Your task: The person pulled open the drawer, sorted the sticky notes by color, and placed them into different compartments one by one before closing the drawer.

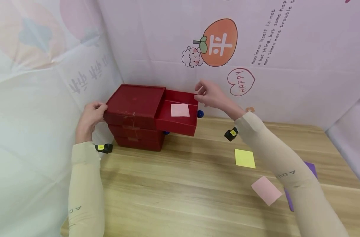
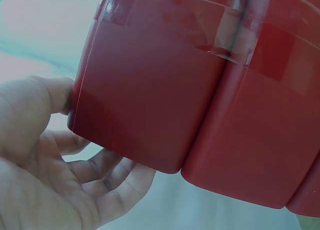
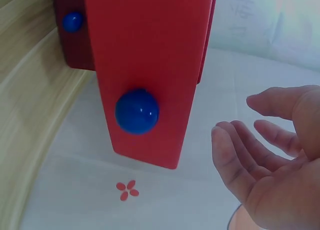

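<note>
Pale printed cloth (image 1: 168, 39) backs the setting, bearing an orange fruit motif (image 1: 219, 42), a sheep (image 1: 192, 57) and a heart marked HAPPY (image 1: 242, 82); printed lettering (image 1: 273, 39) runs off the upper edge.

Head view. One wood-grained table (image 1: 168, 197). One red drawer unit (image 1: 135, 102), three tiers, at its back left; top drawer (image 1: 175, 126) pulled well out to the right, a pink slip (image 1: 180, 110) lying inside. One blue knob (image 1: 200, 114) on the drawer's front, partly hidden; a second blue knob (image 1: 166, 132), lower, mostly covered by the drawer. Left hand (image 1: 92, 117) at the unit's far left end. Right hand (image 1: 209, 93) just beside the drawer front. Loose on the table: one yellow note (image 1: 245, 158), one pink note (image 1: 266, 191), one purple sheet (image 1: 311, 168), largely hidden beneath the right sleeve (image 1: 286, 164).

Left wrist view. Left thumb against the unit's edge, fingers curled round its end, tips hidden behind it. Clear tape (image 2: 235, 35) spans the upper tiers; the unit is cut off above and at right.

Right wrist view. Drawer front and both knobs, near. Right hand cropped at the right edge, clear of the drawer; thumb and fingers apart, loosely bent.
</note>
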Motion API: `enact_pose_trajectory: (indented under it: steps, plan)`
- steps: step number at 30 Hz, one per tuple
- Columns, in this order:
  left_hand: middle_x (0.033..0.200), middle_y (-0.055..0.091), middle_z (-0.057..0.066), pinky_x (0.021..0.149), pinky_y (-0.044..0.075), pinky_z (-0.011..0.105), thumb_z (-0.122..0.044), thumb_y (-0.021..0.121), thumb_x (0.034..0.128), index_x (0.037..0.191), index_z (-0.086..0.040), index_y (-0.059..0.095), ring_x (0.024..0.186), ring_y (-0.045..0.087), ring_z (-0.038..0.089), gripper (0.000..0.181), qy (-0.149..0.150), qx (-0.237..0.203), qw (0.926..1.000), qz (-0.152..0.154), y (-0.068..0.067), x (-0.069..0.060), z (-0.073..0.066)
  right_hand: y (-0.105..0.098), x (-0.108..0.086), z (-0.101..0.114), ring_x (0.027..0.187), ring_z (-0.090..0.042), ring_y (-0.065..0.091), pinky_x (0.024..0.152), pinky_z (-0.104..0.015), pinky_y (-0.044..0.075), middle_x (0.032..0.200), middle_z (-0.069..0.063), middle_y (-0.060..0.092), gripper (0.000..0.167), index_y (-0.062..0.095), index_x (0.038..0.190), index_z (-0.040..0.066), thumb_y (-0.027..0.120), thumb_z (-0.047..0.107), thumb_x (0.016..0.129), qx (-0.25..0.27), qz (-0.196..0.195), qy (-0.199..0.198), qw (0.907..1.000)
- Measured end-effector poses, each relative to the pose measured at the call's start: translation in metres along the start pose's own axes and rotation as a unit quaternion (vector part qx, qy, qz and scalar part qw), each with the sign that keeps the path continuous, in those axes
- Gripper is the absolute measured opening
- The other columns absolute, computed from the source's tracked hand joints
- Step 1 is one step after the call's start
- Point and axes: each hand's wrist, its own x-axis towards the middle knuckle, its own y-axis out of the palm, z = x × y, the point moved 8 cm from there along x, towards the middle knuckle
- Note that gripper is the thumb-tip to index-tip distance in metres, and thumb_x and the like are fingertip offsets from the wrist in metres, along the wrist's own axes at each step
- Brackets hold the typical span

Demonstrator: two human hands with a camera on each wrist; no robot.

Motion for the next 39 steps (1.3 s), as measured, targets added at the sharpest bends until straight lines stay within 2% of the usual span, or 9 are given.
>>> enact_pose_trajectory:
  steps: [5,10,16,21,24,31,39]
  plan:
    - [0.104,0.054,0.004,0.074,0.055,0.026,-0.035,0.041,0.1010,0.127,0.002,0.053,0.082,0.055,0.007,0.047,0.001,0.002,1.0000,-0.003,-0.002,-0.002,-0.001,-0.002,-0.015,-0.008,0.091,-0.022,0.064,0.067,-0.030,0.058,0.111,-0.008,0.065,0.032,0.054,0.119,0.012,0.067,0.021,0.091,-0.025,0.019,-0.006,0.9995]
    - [0.104,0.054,0.004,0.073,0.055,0.026,-0.033,0.041,0.1008,0.128,0.003,0.053,0.079,0.055,0.005,0.047,0.006,0.003,0.9999,-0.008,-0.004,-0.002,0.000,-0.005,-0.032,-0.016,0.096,-0.024,0.064,0.074,-0.035,0.059,0.115,-0.009,0.064,0.039,0.055,0.123,0.012,0.070,0.022,0.089,-0.056,0.037,-0.011,0.9977]
    - [0.105,0.054,0.004,0.074,0.055,0.026,-0.034,0.041,0.1007,0.129,0.003,0.053,0.081,0.055,0.006,0.048,0.004,0.003,1.0000,-0.003,-0.003,-0.002,0.001,-0.009,-0.058,-0.029,0.096,-0.029,0.065,0.081,-0.042,0.057,0.112,-0.015,0.067,0.037,0.057,0.121,0.008,0.071,0.019,0.088,-0.100,0.072,-0.030,0.9920]
    - [0.105,0.054,0.003,0.077,0.055,0.027,-0.036,0.041,0.1005,0.129,0.002,0.053,0.082,0.055,0.008,0.049,0.005,0.002,1.0000,-0.001,-0.003,-0.001,-0.001,-0.013,-0.077,-0.046,0.091,-0.028,0.067,0.077,-0.042,0.057,0.105,-0.017,0.069,0.036,0.058,0.120,0.005,0.071,0.017,0.088,-0.132,0.094,-0.025,0.9865]
    - [0.102,0.054,0.001,0.076,0.055,0.027,-0.035,0.041,0.1004,0.128,0.002,0.053,0.079,0.055,0.007,0.048,0.007,0.000,1.0000,-0.002,-0.003,-0.001,-0.002,-0.018,-0.085,-0.054,0.088,-0.026,0.067,0.076,-0.041,0.056,0.101,-0.015,0.070,0.035,0.058,0.118,0.005,0.071,0.018,0.088,-0.147,0.094,-0.023,0.9844]
    - [0.099,0.054,-0.001,0.070,0.053,0.023,-0.031,0.042,0.0999,0.126,0.002,0.054,0.079,0.055,0.007,0.044,0.000,-0.015,0.9998,-0.009,-0.003,0.000,-0.001,-0.026,-0.102,-0.063,0.081,-0.020,0.067,0.074,-0.038,0.055,0.091,-0.010,0.072,0.027,0.061,0.110,0.005,0.072,0.014,0.087,-0.149,0.093,-0.044,0.9834]
    - [0.102,0.053,0.002,0.069,0.053,0.021,-0.033,0.041,0.1007,0.127,0.003,0.053,0.079,0.054,0.006,0.046,0.007,-0.008,0.9999,0.006,0.000,-0.003,-0.003,-0.015,-0.127,-0.089,0.076,-0.015,0.066,0.066,-0.030,0.053,0.083,-0.003,0.070,0.023,0.063,0.104,0.005,0.073,0.011,0.085,-0.154,0.125,-0.049,0.9790]
